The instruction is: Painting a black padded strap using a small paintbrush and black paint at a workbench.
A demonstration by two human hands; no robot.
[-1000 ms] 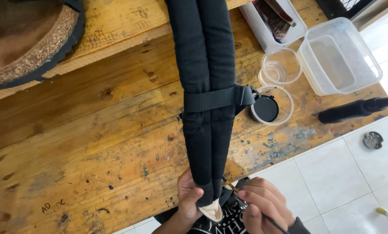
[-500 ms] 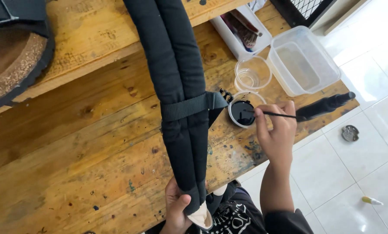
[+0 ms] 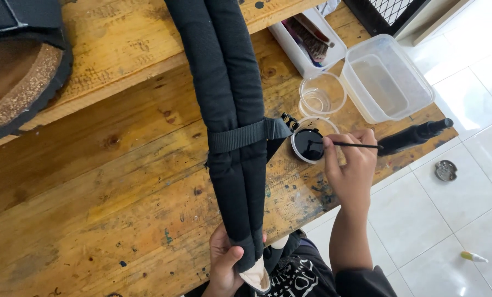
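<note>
Black padded straps (image 3: 229,121) lie lengthwise down a worn wooden bench (image 3: 108,181) in the head view, a webbing band crossing them midway. At the near edge the left hand (image 3: 224,264) is closed around their lower end. Well apart from it, the right hand (image 3: 351,165) pinches a thin brush (image 3: 347,145), its tip in a small round cup of black dye (image 3: 310,144). Just beyond stand an empty clear cup (image 3: 322,94) and a clear plastic tub (image 3: 389,77).

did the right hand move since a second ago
Yes. The right hand went from the strap's lower end by the table edge up and right to the small dish of black liquid, dipping the thin brush there.
</note>
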